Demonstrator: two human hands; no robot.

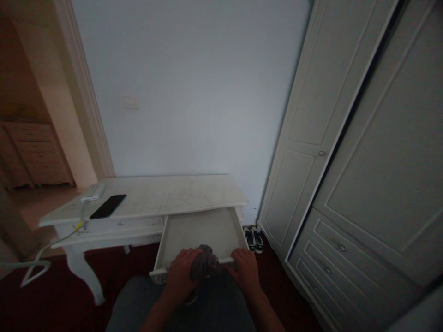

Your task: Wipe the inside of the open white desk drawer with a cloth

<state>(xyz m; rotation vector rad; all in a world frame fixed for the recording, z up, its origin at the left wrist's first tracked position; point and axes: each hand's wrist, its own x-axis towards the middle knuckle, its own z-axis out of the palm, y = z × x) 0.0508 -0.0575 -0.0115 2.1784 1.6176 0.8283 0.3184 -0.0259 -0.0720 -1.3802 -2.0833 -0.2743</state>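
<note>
A white desk (166, 196) stands against the wall with its right drawer (204, 230) pulled out and bare inside. My left hand (182, 272) is closed on a crumpled grey cloth (206, 262) at the drawer's front edge. My right hand (245, 268) rests on the same front edge, just right of the cloth, with its fingers curled over the rim.
A black phone (108, 206) and a white power strip (93, 192) with a trailing cable lie on the desk's left end. A pair of shoes (253, 238) sits on the floor by the wall. A tall white wardrobe (346, 184) fills the right side. A doorway opens at left.
</note>
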